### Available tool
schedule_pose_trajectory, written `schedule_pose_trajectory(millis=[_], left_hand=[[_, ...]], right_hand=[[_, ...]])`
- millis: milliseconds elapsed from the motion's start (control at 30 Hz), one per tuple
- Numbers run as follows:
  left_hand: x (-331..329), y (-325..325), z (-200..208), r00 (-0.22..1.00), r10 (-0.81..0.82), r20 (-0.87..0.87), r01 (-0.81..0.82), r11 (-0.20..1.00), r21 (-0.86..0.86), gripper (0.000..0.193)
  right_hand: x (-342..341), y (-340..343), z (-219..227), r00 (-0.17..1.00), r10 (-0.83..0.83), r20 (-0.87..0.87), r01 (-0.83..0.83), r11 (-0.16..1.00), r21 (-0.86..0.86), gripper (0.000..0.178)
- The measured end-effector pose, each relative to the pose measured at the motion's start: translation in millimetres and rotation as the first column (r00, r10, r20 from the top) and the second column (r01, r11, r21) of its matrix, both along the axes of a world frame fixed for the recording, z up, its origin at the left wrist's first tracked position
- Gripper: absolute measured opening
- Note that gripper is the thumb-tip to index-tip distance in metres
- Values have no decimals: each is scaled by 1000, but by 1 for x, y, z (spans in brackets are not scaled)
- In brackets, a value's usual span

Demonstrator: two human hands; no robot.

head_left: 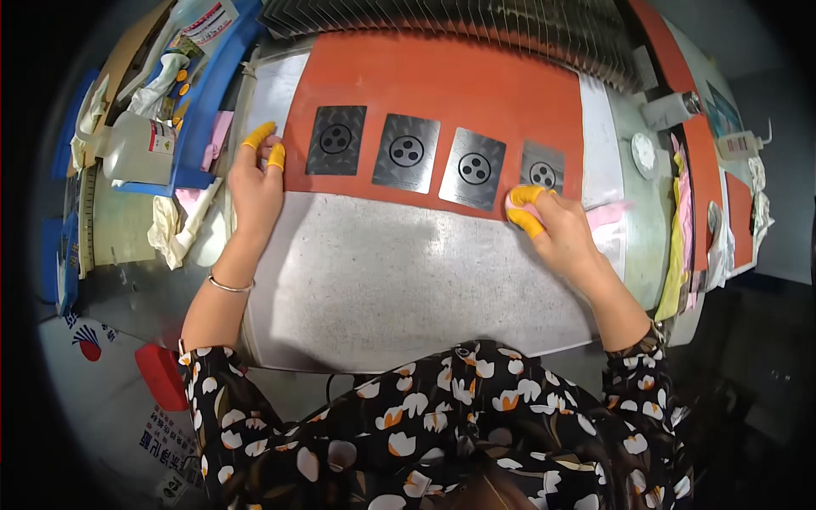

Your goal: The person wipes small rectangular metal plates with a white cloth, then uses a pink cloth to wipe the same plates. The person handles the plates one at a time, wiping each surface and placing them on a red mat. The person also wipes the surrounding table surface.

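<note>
1. While the right hand [557, 228] presses a pink cloth [517, 201] onto the rightmost plate [542, 174], fingers curled shut around the cloth, that plate could slide on the orange mat [476, 81]; nothing visible pins it.
2. Four dark plates lie in a row along the mat's near edge; a shove could knock the rightmost into its neighbour [473, 168].
3. The left hand [257, 183] rests open and flat at the mat's left edge, holding nothing, well apart from the wiped plate, so it gives no bracing.
4. Capped fingertips [527, 223] may slip off the cloth.
</note>
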State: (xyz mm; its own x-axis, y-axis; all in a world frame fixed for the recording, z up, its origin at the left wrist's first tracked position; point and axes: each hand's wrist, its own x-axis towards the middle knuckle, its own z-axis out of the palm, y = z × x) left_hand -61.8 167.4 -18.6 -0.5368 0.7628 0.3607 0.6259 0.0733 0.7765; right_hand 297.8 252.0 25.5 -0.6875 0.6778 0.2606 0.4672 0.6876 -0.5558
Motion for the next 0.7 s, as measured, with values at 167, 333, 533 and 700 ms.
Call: schedule_pose_trajectory(millis=[167, 333, 533, 700], left_hand=[[-1, -1, 1, 999, 1, 48, -1, 1000, 4, 29], [-2, -2, 1, 1000, 0, 15, 1, 1000, -30, 28], [-1, 0, 1, 991, 8, -137, -19, 997, -81, 27], [1, -5, 1, 986, -8, -166, 1, 999, -42, 27]], right_hand=[[-31, -3, -7, 993, -54, 110, 43, 994, 102, 10], [-53, -4, -7, 981, -11, 195, -21, 987, 161, 8], [-67, -6, -8, 991, 5, 132, -19, 994, 110, 5], [-40, -4, -3, 963, -25, 267, 14, 999, 40, 8]])
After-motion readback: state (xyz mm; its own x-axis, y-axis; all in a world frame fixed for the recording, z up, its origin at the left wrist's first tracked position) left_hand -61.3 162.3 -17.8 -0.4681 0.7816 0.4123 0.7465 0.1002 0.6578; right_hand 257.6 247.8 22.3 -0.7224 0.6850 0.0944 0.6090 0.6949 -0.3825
